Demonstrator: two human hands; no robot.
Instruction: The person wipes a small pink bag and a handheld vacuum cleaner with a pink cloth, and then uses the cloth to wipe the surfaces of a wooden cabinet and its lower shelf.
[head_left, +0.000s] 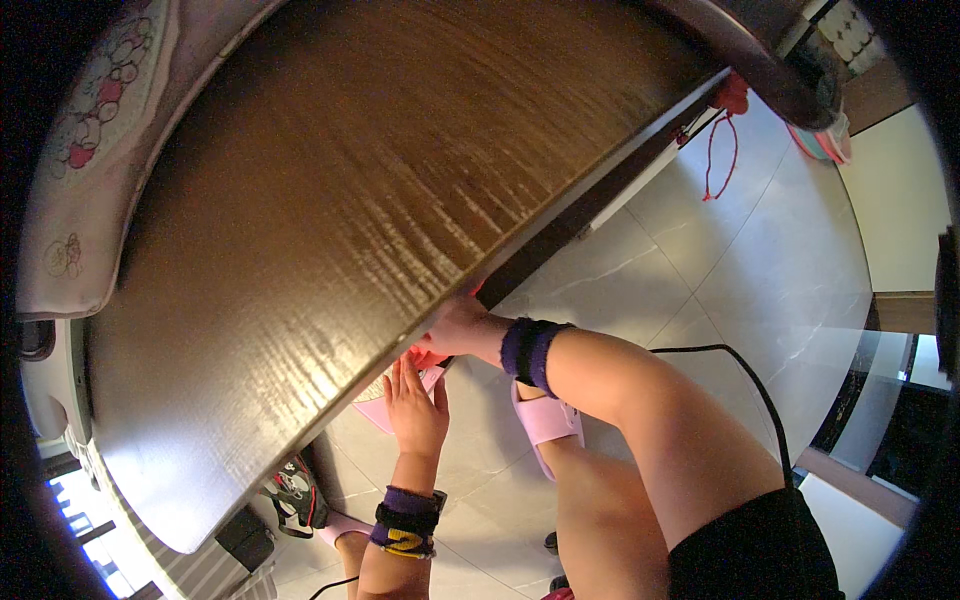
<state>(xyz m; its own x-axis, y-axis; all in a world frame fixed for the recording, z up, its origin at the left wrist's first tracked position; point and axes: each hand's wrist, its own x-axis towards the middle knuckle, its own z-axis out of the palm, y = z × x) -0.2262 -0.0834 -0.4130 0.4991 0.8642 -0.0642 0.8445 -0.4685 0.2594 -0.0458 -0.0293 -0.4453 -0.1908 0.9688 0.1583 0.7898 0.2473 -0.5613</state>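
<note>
My left hand (418, 420) reaches up to the edge of a dark wooden tabletop (360, 187). Its fingers are stretched and a little apart, their tips against a bright red, soft-looking thing (426, 358). My right hand (459, 328) is at the same spot, its fingers mostly hidden by the table edge and the red material, so its grip does not show. Below the edge, close to my left fingertips, a pink object with a pale patterned surface (379, 412) is partly covered by the tabletop. Both wrists wear dark purple bands.
A red cord loop (721, 159) hangs from the table's far end. A black bag (294, 487) with a printed figure stands under the near corner. My feet wear pink slippers (547, 420) on grey floor tiles (637, 277). A black cable (757, 382) runs beside my right arm.
</note>
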